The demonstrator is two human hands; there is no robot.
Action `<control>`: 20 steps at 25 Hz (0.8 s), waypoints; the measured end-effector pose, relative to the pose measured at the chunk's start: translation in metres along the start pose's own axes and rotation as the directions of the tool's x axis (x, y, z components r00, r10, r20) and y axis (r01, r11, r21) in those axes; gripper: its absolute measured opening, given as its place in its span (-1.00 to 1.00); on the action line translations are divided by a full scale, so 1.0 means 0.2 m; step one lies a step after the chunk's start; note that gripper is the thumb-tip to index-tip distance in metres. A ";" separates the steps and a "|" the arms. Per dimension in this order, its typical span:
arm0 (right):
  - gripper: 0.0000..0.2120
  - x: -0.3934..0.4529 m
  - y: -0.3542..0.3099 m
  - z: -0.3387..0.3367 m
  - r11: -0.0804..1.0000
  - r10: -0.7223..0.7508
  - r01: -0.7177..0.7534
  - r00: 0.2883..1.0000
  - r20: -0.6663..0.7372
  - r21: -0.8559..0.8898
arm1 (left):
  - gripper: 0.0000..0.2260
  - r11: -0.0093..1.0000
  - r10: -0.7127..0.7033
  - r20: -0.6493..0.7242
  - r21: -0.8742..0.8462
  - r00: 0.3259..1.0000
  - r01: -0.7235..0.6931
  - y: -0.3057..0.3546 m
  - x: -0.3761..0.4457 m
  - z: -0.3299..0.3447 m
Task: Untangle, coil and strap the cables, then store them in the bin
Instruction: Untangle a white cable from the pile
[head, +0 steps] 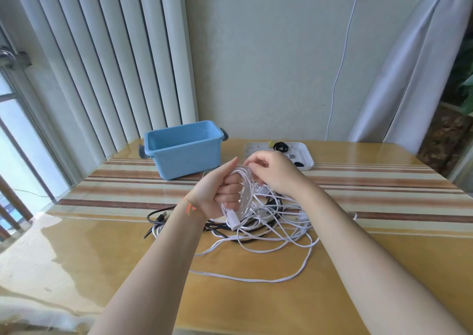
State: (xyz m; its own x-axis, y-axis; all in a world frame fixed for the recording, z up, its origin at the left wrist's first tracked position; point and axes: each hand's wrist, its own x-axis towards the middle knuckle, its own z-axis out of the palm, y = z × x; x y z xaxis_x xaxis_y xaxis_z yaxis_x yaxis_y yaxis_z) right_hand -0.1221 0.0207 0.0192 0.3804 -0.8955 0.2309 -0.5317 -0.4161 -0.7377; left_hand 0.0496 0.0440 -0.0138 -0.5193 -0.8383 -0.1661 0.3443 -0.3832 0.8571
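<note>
My left hand [217, 191] grips a coil of white cable [246, 189] wound round its curled fingers, held above the table. A white connector [233, 221] hangs below that fist. My right hand [271, 172] pinches a strand of the same cable at the top of the coil. Under both hands lies a tangle of white cable [281, 232] mixed with black cable [158, 218], with one long white loop trailing toward the table's front. The blue bin [183, 148] stands behind my left hand, with nothing visible inside.
A white tray [305, 153] holding black straps and a small yellow piece sits at the back right. The table [256, 304] has a glossy cover and striped cloth. A white cord [340, 66] runs down the wall from an outlet. Radiator fins stand at the back left.
</note>
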 end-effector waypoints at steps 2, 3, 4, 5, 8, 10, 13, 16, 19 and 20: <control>-0.80 0.01 0.02 -0.02 1.000 -0.003 0.003 0.999 -0.038 -0.020 | -0.50 0.963 0.067 0.250 -0.269 0.966 0.003 -0.03 0.00 -0.08; -0.77 0.01 0.03 -0.02 0.999 0.004 -0.005 0.999 -0.042 -0.033 | -0.50 0.907 0.155 0.322 -0.421 0.934 -0.006 -0.04 0.00 -0.11; -0.76 0.01 0.05 -0.02 0.999 0.020 -0.020 1.000 -0.016 -0.036 | -0.49 0.824 0.246 0.313 -0.566 0.917 -0.028 -0.05 0.00 -0.13; -0.77 0.01 0.06 -0.02 0.997 0.048 -0.046 0.998 0.030 -0.060 | -0.48 0.718 0.313 0.244 -0.693 0.918 -0.061 -0.05 0.01 -0.14; -0.77 -0.02 0.08 0.03 0.968 0.156 -0.107 0.966 0.205 -0.228 | -0.43 0.465 0.368 -0.132 -0.831 0.920 -0.305 -0.03 0.01 -0.18; -0.80 -0.04 0.07 0.05 0.942 0.213 -0.116 0.930 0.298 -0.314 | -0.46 0.433 0.340 -0.351 -0.765 0.873 -0.477 0.00 0.01 -0.20; -0.79 -0.06 0.03 0.09 0.918 0.252 -0.068 0.860 0.444 -0.390 | -0.58 0.473 0.338 -0.527 -0.621 0.780 -0.625 0.03 0.02 -0.20; -0.70 -0.05 -0.06 0.16 0.891 0.175 0.092 0.834 0.524 -0.444 | -0.66 0.710 0.380 -0.547 -0.344 0.746 -0.614 0.02 0.08 -0.13; -0.83 -0.03 -0.16 0.13 0.945 0.061 0.100 0.882 0.468 -0.312 | -0.73 0.919 0.386 -0.506 0.142 0.771 -0.367 -0.05 0.11 -0.12; -0.86 -0.02 -0.17 0.09 0.967 0.035 0.073 0.911 0.411 -0.244 | -0.76 0.920 0.384 -0.470 0.263 0.794 -0.289 -0.05 0.10 -0.11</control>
State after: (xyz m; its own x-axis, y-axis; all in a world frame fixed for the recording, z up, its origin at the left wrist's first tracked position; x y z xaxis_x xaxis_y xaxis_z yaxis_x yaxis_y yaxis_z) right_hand -0.0928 0.0411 0.0318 0.6392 -0.7652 -0.0764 -0.6711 -0.5066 -0.5413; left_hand 0.0539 0.0227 -0.0370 0.0876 -0.9956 -0.0323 0.2610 -0.0083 0.9653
